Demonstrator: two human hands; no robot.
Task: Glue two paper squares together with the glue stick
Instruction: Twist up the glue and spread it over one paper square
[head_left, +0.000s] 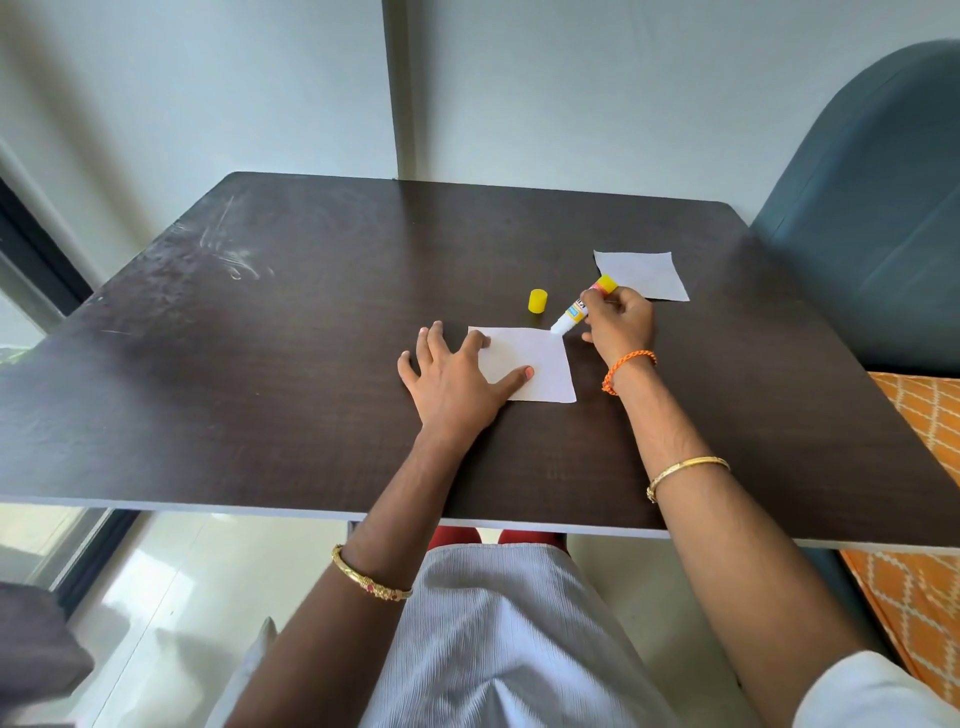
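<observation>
A white paper square (540, 361) lies flat on the dark table (291, 332). My left hand (452, 382) rests spread on its left part, thumb and forefinger pressing it down. My right hand (618, 322) grips the uncapped glue stick (579, 309), tilted, with its white tip touching the square's far right corner. The stick's yellow cap (538, 301) stands on the table just behind the square. A second white paper square (641, 274) lies farther back to the right, partly hidden by my right hand.
A blue padded chair back (878, 208) rises at the table's right side, with an orange patterned cushion (924, 431) below it. A pale wall (208, 104) stands behind the table. The table's near edge (260, 509) runs above my lap.
</observation>
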